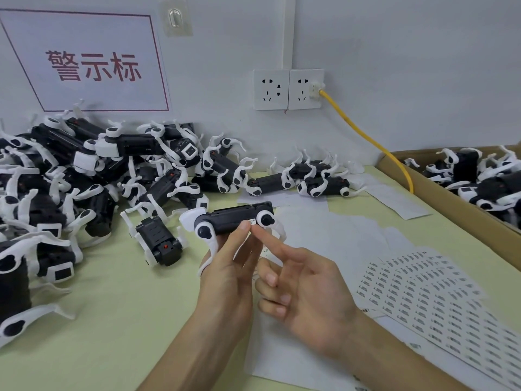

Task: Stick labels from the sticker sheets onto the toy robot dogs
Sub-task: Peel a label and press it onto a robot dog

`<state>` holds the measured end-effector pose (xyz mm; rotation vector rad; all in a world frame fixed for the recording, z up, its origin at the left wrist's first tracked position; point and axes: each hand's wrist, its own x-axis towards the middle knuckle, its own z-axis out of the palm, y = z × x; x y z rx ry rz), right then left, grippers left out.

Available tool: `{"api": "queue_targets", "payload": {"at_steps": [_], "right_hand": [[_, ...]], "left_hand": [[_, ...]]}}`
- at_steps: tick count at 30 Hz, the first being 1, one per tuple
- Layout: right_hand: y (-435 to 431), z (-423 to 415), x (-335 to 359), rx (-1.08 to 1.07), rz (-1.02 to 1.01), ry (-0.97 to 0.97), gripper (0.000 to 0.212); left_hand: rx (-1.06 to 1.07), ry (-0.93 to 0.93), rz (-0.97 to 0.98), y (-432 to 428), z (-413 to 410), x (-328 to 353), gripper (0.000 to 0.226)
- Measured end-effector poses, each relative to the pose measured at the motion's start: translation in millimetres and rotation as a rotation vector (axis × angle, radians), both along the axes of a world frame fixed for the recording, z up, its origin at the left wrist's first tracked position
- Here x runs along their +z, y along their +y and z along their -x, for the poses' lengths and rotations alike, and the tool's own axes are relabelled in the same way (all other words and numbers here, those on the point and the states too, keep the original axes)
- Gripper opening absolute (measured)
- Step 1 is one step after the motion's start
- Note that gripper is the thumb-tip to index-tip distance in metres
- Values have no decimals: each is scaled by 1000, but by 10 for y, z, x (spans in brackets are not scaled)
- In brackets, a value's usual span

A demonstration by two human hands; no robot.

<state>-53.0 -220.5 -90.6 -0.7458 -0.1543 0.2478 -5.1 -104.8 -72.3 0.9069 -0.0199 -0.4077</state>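
Nearest the camera, the left hand [228, 277] grips a toy robot dog [234, 217] from below, fingers curled round its black body and thumb on the near side. The right hand [307, 292] holds nothing; its straight index fingertip [258, 232] touches a small white label [253, 222] on the dog's flank, just beside a round leg joint, with the other fingers loosely bent. The dog looks like light, hard plastic. Its thin white legs seem springy and likely to snag, so the blocky body is the sound place to hold it, which leaves the flat flank free for pressing. The label is flimsy and probably needs a firm rub to seat its edges. To the right, the sticker sheets [417, 292] lie fanned on the pale green tabletop [118, 320], over plain white sheets [324, 230]. Further left, one dog [158, 241] lies alone, and behind it a heap of dogs [70, 170] rests against the wall. A cardboard box [439, 190] at the right holds more. On the wall are sockets [287, 88], a yellow cable [366, 136] and a sign [93, 66].
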Motion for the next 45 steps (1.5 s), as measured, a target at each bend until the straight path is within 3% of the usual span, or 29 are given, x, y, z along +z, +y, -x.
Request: {"api": "queue_targets", "payload": {"at_steps": [8, 34, 39, 45], "right_hand": [[0, -6, 25, -21, 15, 38, 48], [24, 4, 33, -66, 18, 51, 52], [-7, 8, 49, -105, 5, 71, 51], [-41, 11, 81, -159, 43, 40, 51]], "left_hand": [[203, -8, 20, -38, 8, -13, 10], [303, 22, 23, -76, -14, -49, 14], [338, 6, 69, -25, -79, -15, 6], [331, 17, 106, 74, -177, -9, 14]]}}
